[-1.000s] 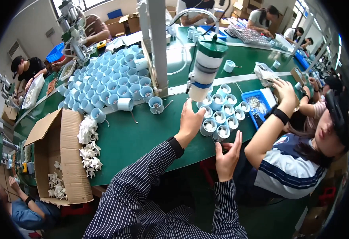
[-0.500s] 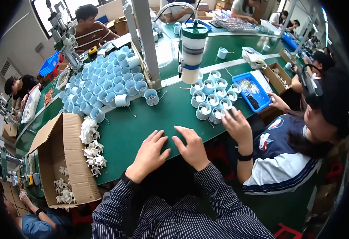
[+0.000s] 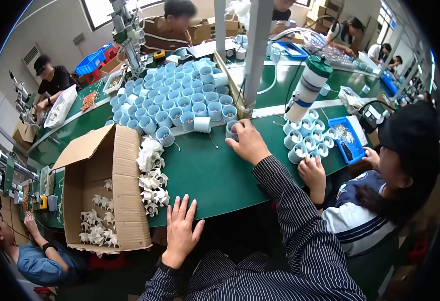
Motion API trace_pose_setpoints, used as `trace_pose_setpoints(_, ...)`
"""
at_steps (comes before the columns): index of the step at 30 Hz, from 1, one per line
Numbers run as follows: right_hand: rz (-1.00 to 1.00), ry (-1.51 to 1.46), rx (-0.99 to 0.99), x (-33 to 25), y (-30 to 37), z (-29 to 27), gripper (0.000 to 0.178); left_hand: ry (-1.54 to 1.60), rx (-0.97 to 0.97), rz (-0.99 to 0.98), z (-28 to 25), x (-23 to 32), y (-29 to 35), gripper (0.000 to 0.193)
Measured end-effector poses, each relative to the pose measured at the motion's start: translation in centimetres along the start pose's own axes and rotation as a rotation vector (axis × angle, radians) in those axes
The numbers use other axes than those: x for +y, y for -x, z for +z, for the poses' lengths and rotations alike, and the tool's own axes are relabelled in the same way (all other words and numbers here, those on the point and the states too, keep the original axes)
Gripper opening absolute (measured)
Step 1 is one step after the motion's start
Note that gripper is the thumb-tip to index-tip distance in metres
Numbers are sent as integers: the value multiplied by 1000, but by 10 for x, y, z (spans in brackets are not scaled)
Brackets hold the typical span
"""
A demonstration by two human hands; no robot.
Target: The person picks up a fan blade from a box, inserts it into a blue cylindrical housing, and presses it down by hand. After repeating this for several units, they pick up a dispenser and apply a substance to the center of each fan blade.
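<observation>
My right hand is closed around the right side of a light blue cup, which stands on the green table beyond the middle. Its thumb lies at the near side of the cup, and the fingers partly cover the rim. My left hand is open and holds nothing, its fingers stretched over the table's near edge. Left of those fingers lies a pile of small white petal-shaped plastic parts. A single blue cup with a wire stands between the pile and a large mass of similar cups.
An open cardboard box with more white parts stands at the left. A metal post rises behind my right hand, beside a hanging white cylinder. At right, a co-worker's hand touches a group of filled cups near a blue tray.
My right hand has reached forward and taken hold of a single cup. My left hand stays open near the table edge. The view has turned, so the table appears farther right.
</observation>
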State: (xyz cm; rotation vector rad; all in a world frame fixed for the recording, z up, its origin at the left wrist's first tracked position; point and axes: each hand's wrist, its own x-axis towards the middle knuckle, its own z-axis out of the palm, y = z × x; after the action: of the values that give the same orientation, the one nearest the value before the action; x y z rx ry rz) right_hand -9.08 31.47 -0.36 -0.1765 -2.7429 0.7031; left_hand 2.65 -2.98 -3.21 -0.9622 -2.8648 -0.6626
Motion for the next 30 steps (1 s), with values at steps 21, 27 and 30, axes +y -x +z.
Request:
trace_pose_setpoints(21, -70, -62, -247, -57, -86, 37, 56, 85, 432, 25, 24, -3, -30, 17)
trace_pose_setpoints(27, -97, -321, -107, -16, -54, 11, 59, 125, 181, -18, -15, 15, -43, 29)
trace_pose_setpoints(30, -171, -317, -122, 2, -38, 8, 61, 59, -31, 14, -55, 36, -68, 38)
